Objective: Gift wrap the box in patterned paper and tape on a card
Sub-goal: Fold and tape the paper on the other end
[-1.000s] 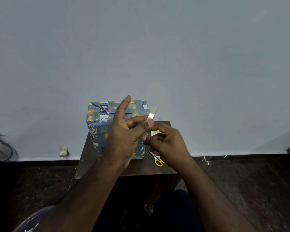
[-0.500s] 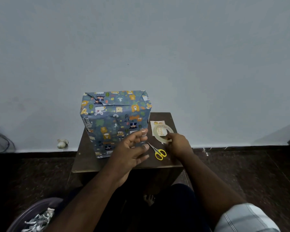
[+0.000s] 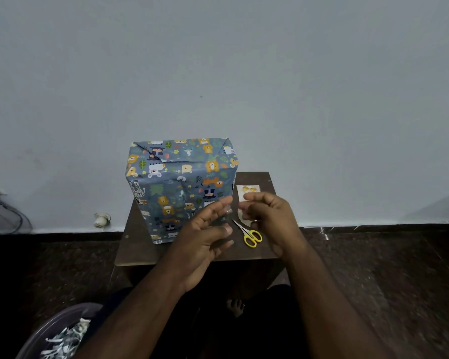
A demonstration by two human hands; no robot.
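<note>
Box (image 3: pixel 182 187), wrapped in animal-print paper, upright at frame centre on a small dark table (image 3: pixel 140 252). Card (image 3: pixel 248 189) flat just right of it, yellow scissors (image 3: pixel 252 235) below. Left hand (image 3: pixel 205 237) before the box, fingers loosely extended; a clear tape strip seems stuck there, uncertain. Right hand (image 3: pixel 267 216) over the card, fingers curled; its hold cannot be told.

Blue-grey animal-print wrapped box (image 3: pixel 182 187), yellow-handled scissors (image 3: pixel 252 237), dark brown table (image 3: pixel 140 252).
</note>
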